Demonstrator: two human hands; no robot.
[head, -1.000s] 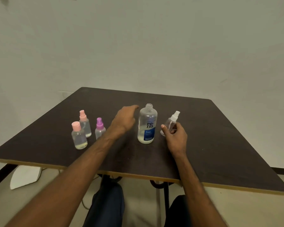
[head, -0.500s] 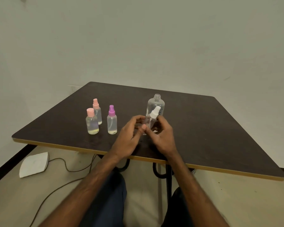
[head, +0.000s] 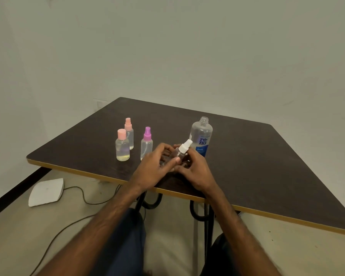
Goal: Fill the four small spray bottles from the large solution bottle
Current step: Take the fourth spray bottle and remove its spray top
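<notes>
Both hands hold a small clear spray bottle with a white spray top (head: 184, 146), tilted, above the table's near edge. My left hand (head: 154, 166) grips its body from the left and my right hand (head: 194, 170) grips it from the right; the body is mostly hidden by fingers. The large solution bottle (head: 201, 136), uncapped, with a blue label, stands upright just behind my right hand. Three more small bottles stand to the left: one with a purple sprayer (head: 146, 143), one with a pink sprayer (head: 129, 132), one with a pink cap (head: 122, 145).
The dark table (head: 257, 166) has a pale wooden edge running along its near side. On the floor at the left lies a white flat device (head: 46, 192) with a cable. My knees are under the table's edge.
My right hand lifted the white-topped bottle from beside the large bottle and brought it toward me. My left hand left the large bottle and joined it. The view has shifted left.
</notes>
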